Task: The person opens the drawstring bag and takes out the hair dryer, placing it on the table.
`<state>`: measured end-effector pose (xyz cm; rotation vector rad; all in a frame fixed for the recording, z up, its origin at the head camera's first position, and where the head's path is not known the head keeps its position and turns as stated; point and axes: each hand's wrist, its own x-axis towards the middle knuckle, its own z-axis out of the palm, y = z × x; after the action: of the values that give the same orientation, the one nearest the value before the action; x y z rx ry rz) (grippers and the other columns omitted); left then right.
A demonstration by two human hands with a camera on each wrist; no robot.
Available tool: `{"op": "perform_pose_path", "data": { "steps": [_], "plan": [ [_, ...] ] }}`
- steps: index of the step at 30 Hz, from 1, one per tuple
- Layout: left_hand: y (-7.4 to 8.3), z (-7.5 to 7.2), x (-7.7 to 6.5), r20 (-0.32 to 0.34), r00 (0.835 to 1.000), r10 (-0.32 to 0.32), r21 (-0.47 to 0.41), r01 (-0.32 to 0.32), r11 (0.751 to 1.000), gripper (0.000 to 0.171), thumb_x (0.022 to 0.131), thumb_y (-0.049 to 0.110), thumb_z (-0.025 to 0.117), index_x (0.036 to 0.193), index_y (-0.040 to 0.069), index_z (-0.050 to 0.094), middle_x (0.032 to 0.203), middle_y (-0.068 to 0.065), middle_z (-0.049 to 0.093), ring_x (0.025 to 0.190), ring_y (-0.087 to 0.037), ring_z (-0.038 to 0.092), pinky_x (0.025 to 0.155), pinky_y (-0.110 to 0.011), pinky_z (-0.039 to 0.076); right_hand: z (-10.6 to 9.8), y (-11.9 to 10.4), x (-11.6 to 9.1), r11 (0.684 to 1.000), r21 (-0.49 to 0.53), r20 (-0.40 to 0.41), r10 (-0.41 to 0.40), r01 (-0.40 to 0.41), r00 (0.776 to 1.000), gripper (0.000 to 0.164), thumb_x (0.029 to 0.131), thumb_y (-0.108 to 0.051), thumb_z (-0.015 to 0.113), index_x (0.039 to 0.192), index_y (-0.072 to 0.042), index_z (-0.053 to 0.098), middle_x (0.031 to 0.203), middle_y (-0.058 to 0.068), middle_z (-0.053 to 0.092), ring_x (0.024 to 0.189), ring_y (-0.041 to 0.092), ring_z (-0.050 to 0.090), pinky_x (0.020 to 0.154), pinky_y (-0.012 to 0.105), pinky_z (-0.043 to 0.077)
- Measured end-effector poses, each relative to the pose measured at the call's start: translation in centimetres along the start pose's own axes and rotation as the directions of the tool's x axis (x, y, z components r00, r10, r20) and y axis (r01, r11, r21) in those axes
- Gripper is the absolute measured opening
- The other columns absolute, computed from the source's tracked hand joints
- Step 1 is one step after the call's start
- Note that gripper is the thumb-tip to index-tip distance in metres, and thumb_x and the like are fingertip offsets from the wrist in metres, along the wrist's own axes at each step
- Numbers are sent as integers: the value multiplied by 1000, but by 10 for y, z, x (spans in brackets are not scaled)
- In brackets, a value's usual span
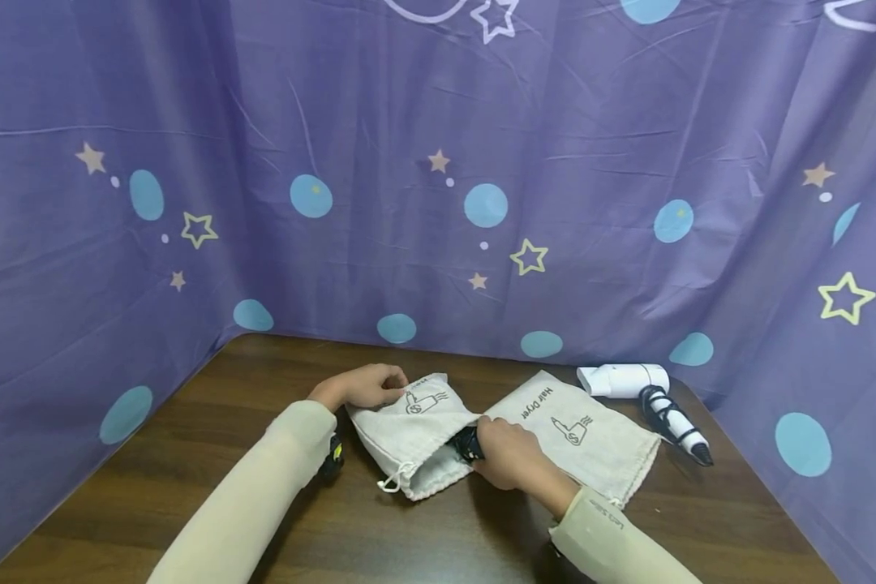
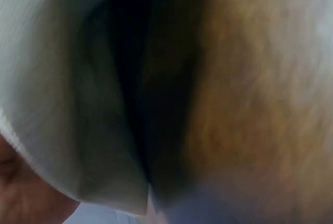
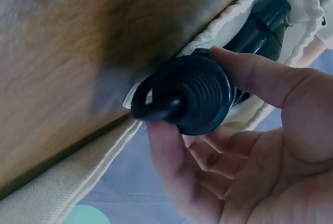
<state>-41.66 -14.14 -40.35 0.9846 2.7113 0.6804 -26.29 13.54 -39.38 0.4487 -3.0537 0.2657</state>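
My right hand [image 1: 511,454] grips the cord end of a black hair dryer [image 3: 195,94]. The dryer reaches into the mouth of a white drawstring bag [image 1: 409,434], and in the right wrist view its dark body shows inside the opening. Across the bag's far left side lies my left hand [image 1: 365,386], fingers bent and holding the cloth; some fingertips are hidden. A hair dryer drawing is printed on the bag, and a white cord loop hangs at its mouth. The left wrist view is blurred, mostly sleeve and tabletop.
A second white bag [image 1: 555,414], marked Hair Dryer, lies flat just right of my right hand. Beyond it, at the back right, lies a white hair dryer [image 1: 624,380] with black cord wound round its handle. Purple curtain [image 1: 409,243] borders the brown table [image 1: 277,365].
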Motion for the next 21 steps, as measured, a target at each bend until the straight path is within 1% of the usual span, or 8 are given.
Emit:
{"op": "perform_pose_path", "data": {
  "steps": [2, 4, 6, 9, 12, 14, 16, 21],
  "plan": [
    [2, 3, 2, 22, 1000, 18, 22, -18, 1000, 11, 103, 13, 58, 107, 10, 68, 97, 1, 65, 88, -13, 59, 82, -35, 50, 0, 1, 1, 1000, -1, -12, -14, 14, 1000, 40, 83, -23, 84, 106, 0, 61, 93, 15, 65, 83, 36, 66, 66, 52, 54],
    [3, 6, 3, 21, 999, 25, 46, -26, 999, 9, 102, 9, 59, 104, 10, 68, 92, 2, 64, 82, -12, 56, 77, -33, 48, 0, 2, 1, 1000, 0, -21, -26, 26, 999, 39, 82, -23, 84, 105, -1, 61, 92, 15, 64, 82, 35, 66, 66, 52, 54],
    [4, 9, 3, 10, 1000, 26, 60, -26, 998, 11, 102, 8, 59, 108, 11, 68, 95, 0, 65, 85, -13, 58, 79, -34, 49, -1, 3, 1, 1000, 1, -26, -29, 29, 999, 39, 82, -23, 84, 104, -1, 61, 92, 14, 64, 81, 35, 66, 66, 52, 53],
    [5, 9, 1, 0, 1000, 26, 95, -26, 995, 22, 102, 9, 58, 122, 12, 68, 109, -4, 67, 97, -17, 61, 86, -39, 50, -1, 3, 1, 1000, -3, -27, -28, 28, 999, 39, 82, -23, 84, 104, -2, 60, 92, 14, 64, 81, 35, 66, 65, 52, 53],
    [10, 8, -1, 17, 999, 35, 147, -37, 988, 30, 102, 10, 57, 131, 9, 67, 110, -5, 65, 98, -18, 59, 87, -39, 48, -1, 4, 0, 1000, -14, -23, -25, 24, 999, 39, 82, -24, 83, 105, -3, 61, 94, 13, 64, 82, 35, 66, 66, 53, 53],
    [12, 9, -2, 27, 999, 37, 183, -41, 982, 31, 103, 11, 56, 132, 8, 66, 107, -5, 62, 94, -17, 55, 86, -39, 46, -3, 4, -1, 999, -22, -21, -27, 26, 999, 38, 82, -23, 83, 105, -3, 61, 94, 13, 64, 82, 36, 66, 67, 53, 53],
    [14, 10, -3, 32, 999, 35, 195, -41, 980, 31, 103, 12, 56, 132, 8, 67, 104, -3, 60, 91, -16, 53, 84, -38, 45, -5, 4, -4, 999, -34, -16, -32, 31, 999, 38, 83, -24, 83, 105, -3, 61, 94, 13, 65, 83, 36, 66, 67, 54, 53],
    [19, 11, -7, 29, 999, 37, 210, -43, 977, 28, 104, 14, 58, 129, 11, 69, 103, -2, 60, 92, -16, 53, 86, -40, 46, -8, 6, -12, 997, -60, -24, -56, 55, 998, 38, 82, -23, 83, 104, -2, 61, 94, 14, 65, 83, 38, 66, 67, 54, 53]
  ]
}}
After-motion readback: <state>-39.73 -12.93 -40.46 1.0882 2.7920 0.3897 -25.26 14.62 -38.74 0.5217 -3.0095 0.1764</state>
